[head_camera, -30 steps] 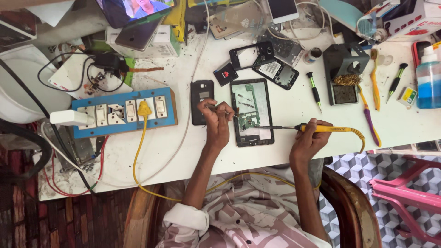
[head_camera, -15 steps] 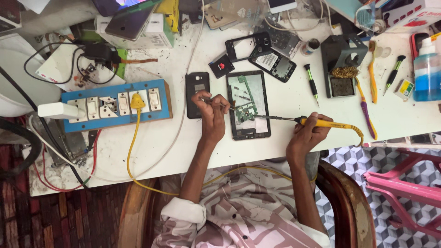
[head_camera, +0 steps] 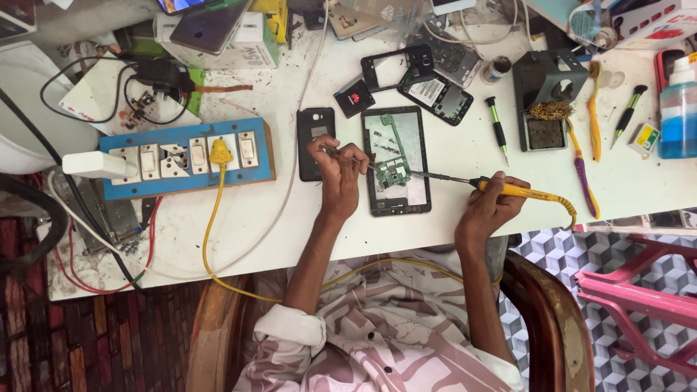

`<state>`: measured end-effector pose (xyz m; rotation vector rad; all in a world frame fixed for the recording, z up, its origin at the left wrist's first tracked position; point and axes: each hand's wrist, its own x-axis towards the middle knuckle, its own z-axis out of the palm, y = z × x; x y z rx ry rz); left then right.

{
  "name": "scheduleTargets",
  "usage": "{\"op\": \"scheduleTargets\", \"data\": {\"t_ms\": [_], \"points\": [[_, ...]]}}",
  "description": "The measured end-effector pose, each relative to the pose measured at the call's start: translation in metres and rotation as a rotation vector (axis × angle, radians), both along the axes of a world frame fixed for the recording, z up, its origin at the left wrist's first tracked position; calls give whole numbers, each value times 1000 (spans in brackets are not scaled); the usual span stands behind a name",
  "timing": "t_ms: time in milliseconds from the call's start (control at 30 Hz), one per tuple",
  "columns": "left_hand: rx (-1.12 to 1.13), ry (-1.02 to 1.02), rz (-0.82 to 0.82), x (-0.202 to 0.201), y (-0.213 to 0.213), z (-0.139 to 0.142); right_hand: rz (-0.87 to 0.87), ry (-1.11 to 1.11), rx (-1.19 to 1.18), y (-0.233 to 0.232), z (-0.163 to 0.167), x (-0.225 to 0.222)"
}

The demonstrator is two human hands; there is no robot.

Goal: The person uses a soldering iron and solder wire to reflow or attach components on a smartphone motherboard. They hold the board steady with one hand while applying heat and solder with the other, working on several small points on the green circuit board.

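Yellow soldering iron (head_camera: 519,192); blue power strip (head_camera: 187,157).

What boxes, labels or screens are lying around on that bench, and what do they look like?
White carton: far left of the bench, boxy, green side.
Lit screen: top edge, colourful.
Small black square label: above the open phone frame, red emblem.
Blue bottle: far right, white cap.
White and red box: top right corner.
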<state>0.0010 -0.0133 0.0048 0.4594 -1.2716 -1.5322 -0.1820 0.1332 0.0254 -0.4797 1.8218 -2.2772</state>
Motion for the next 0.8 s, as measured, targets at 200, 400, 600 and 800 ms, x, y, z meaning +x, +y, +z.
{"op": "scheduleTargets", "data": {"t_ms": [200, 400, 600, 800], "points": [[14, -46, 15, 3, 1, 1, -27, 3, 25, 0, -2, -1], [-53, -72, 16, 3, 0, 3, -28, 14, 55, 1, -2, -1], [-48, -100, 30, 2, -1, 5, -30, -9, 12, 1, -2, -2], [-9, -34, -2, 1, 0, 5, -18, -5, 18, 2, 0, -1]]}}
